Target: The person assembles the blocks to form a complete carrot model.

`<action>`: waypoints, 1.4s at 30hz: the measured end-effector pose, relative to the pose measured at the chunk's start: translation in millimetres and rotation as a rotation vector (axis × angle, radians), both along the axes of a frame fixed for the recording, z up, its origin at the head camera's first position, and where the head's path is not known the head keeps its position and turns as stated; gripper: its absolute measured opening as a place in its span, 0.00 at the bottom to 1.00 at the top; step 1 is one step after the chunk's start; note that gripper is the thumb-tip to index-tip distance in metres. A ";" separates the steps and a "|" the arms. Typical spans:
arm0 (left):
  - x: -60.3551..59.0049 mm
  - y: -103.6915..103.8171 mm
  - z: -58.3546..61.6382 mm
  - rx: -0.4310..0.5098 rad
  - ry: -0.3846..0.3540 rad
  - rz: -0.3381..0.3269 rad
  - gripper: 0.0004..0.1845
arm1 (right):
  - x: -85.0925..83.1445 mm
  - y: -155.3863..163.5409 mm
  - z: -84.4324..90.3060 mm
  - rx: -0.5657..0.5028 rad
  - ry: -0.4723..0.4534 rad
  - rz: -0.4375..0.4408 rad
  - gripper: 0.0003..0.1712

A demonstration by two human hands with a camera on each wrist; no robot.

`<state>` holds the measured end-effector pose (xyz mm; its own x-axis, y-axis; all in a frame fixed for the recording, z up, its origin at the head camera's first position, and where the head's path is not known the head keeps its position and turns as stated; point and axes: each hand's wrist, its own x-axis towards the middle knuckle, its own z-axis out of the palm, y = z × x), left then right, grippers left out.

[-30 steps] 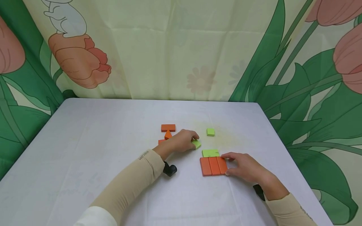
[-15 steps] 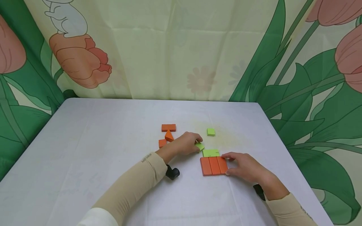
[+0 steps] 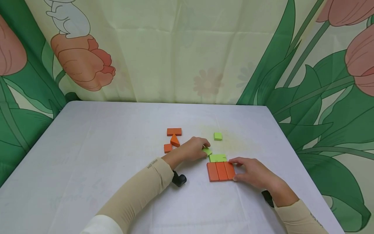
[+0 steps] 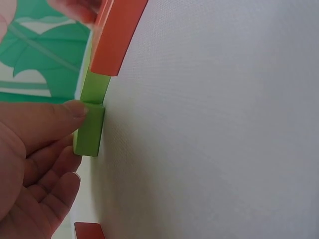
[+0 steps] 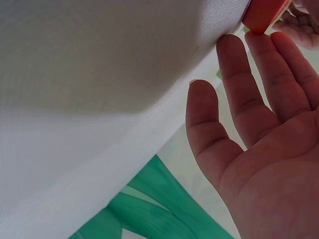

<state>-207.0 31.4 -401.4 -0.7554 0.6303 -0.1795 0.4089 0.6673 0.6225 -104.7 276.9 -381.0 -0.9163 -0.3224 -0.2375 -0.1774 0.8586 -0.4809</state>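
Observation:
My left hand [image 3: 203, 147] pinches a small green block [image 3: 207, 151] on the white table [image 3: 102, 156]. It holds the block against the upper left corner of a wider green block [image 3: 218, 158]. In the left wrist view my thumb [image 4: 55, 119] presses on the small green block [image 4: 89, 132], which touches the wider green block [image 4: 93, 87]. Three orange bars [image 3: 220, 171] lie side by side just below the green one. My right hand [image 3: 234, 169] rests with straight fingers [image 5: 249, 84] against their right edge [image 5: 264, 15].
A loose green square [image 3: 217, 136] lies beyond the hands. An orange rectangle [image 3: 174, 132], an orange triangle [image 3: 174, 140] and a small orange square [image 3: 168, 148] sit left of my left hand. A floral curtain [image 3: 187, 48] hangs behind the table.
My left hand has slid the small green block to the right, up to the wider green block. The right hand has stayed at the orange bars.

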 end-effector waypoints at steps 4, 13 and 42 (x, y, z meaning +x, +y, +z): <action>0.6 1.0 -0.9 -0.007 0.011 -0.002 0.21 | 0.2 0.4 0.1 0.002 -0.002 -0.004 0.32; 7.8 -2.2 3.1 -0.052 0.064 -0.020 0.24 | 0.5 1.8 -0.7 -0.001 -0.011 -0.008 0.32; 38.7 0.2 -1.4 -0.094 0.189 -0.018 0.34 | -2.6 0.6 1.6 0.007 -0.015 0.012 0.34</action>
